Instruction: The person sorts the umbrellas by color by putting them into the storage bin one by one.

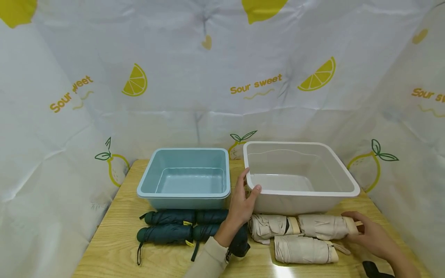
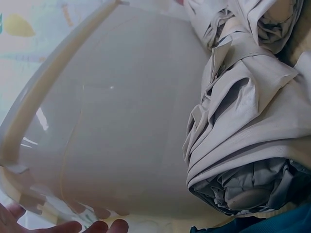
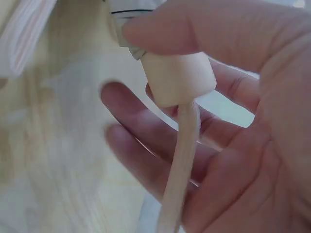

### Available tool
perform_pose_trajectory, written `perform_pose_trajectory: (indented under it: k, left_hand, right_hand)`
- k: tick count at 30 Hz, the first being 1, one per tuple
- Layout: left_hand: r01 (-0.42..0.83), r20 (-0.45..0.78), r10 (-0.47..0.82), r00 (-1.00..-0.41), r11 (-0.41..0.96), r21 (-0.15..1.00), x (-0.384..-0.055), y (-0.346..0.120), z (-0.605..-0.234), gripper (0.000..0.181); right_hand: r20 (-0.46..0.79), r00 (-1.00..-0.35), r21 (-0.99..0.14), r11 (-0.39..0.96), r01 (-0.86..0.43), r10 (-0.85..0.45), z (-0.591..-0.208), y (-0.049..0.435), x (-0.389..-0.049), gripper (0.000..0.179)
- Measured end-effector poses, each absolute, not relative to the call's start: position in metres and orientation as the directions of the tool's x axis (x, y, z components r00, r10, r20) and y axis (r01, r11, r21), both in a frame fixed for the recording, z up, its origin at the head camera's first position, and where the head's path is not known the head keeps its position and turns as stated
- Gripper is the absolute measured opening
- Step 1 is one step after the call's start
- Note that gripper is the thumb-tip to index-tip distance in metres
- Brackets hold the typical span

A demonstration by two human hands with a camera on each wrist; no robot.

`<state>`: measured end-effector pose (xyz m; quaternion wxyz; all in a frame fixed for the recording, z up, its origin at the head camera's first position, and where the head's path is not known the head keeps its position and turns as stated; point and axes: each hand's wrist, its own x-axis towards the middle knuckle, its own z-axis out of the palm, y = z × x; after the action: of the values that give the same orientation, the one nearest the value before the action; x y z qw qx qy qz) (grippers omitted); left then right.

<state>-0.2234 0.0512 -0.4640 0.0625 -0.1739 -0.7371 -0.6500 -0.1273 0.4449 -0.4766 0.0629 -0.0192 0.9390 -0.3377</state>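
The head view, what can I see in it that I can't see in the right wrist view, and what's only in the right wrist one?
Only the head view shows the left hand, the light blue basin, the dark green folded umbrellas and the lemon-slice print.

Only the right wrist view shows the palm of the right hand, with a pale strap running down in front of it.

Both show the right hand holding a beige folded umbrella near its handle, and the wooden table.
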Motion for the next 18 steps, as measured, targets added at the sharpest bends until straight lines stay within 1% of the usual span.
perform_pose_trajectory:
  k: [2, 5, 8, 10, 13, 18]
  left_hand:
    - [0.337, 0.320, 0.177, -0.931, 0.077, 0.938, -0.225, 0.051, -0.463, 0.064]
    - [0.338, 0.325, 0.184, -0.928, 0.047, 0.940, -0.226, 0.052, -0.463, 0.064]
    - [0.342, 0.330, 0.187, -0.925, 0.036, 0.939, -0.228, 0.052, -0.464, 0.063]
    - [0.346, 0.334, 0.189, -0.924, 0.032, 0.938, -0.228, 0.052, -0.465, 0.063]
    - [0.346, 0.336, 0.190, -0.923, 0.025, 0.938, -0.227, 0.052, -0.466, 0.063]
    - [0.344, 0.334, 0.194, -0.922, 0.017, 0.939, -0.228, 0.052, -0.467, 0.064]
  right_hand:
    - [-0.100, -0.991, -0.688, 0.726, 0.008, -0.084, -0.474, 0.445, -0.124, 0.066]
    - [-0.102, -0.992, -0.730, 0.683, 0.023, -0.075, -0.469, 0.443, -0.122, 0.068]
    - [-0.120, -0.990, -0.770, 0.637, 0.046, -0.074, -0.465, 0.440, -0.121, 0.065]
    - [-0.132, -0.988, -0.811, 0.581, 0.065, -0.075, -0.463, 0.439, -0.119, 0.061]
    - [-0.117, -0.988, -0.859, 0.510, 0.052, -0.097, -0.463, 0.437, -0.117, 0.062]
    - [-0.056, -0.989, -0.901, 0.435, -0.008, -0.134, -0.465, 0.436, -0.115, 0.064]
